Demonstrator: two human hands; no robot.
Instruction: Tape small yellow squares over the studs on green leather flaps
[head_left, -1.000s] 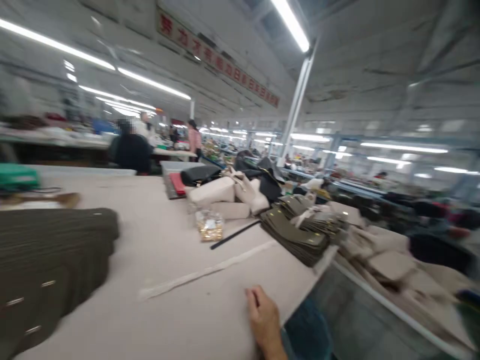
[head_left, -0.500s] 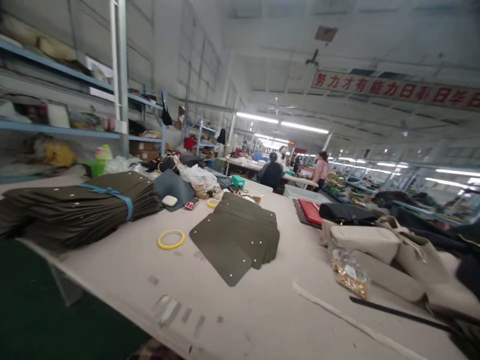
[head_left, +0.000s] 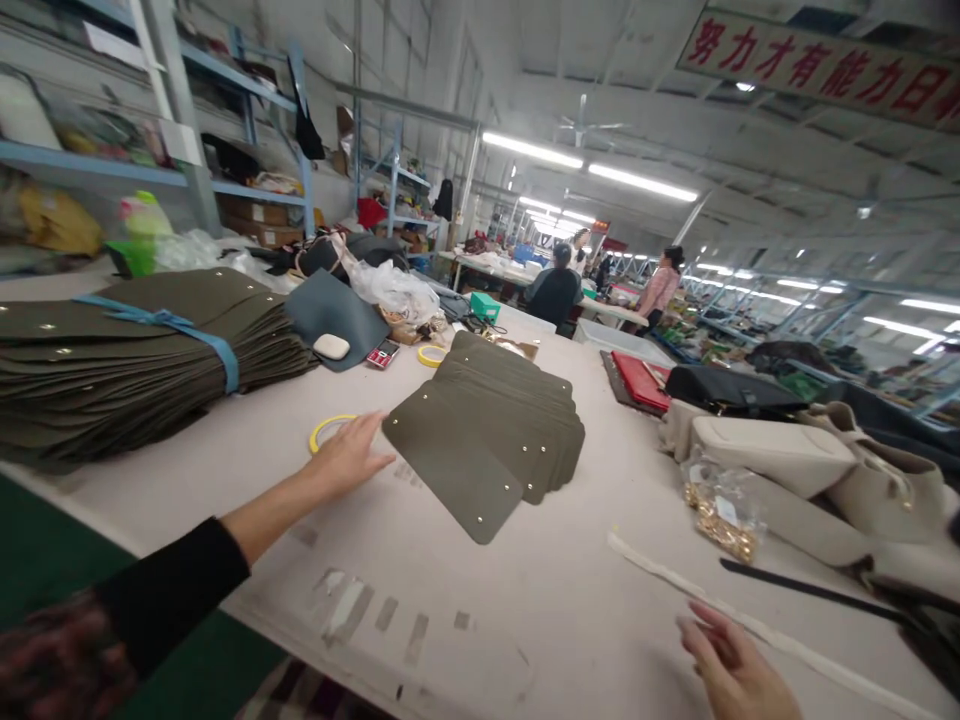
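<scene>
Dark olive flat panels [head_left: 480,430] with small metal studs lie fanned in an overlapping stack at the middle of the table. My left hand [head_left: 349,462] is at the stack's left corner, fingers stretched out and holding nothing; whether the fingertips touch the panels I cannot tell. Behind that hand, a yellow tape roll [head_left: 318,432] is partly covered by it. At the lower right, my right hand [head_left: 739,665] hovers over the table with its fingers apart and nothing in them. Near it lie a cream strip [head_left: 675,580] and a thin black strip [head_left: 810,588].
On the left rests a thick bundle of olive panels [head_left: 90,370] tied with a blue band [head_left: 217,355]. Beige bags [head_left: 772,450] and a clear packet of gold hardware [head_left: 724,520] lie on the right. Farther back are a teal box [head_left: 484,306] and co-workers.
Both my hands have come into view: the left reaches to the fanned panels, the right appears at lower right. The camera view has tilted and shifted slightly. The panels look unmoved.
</scene>
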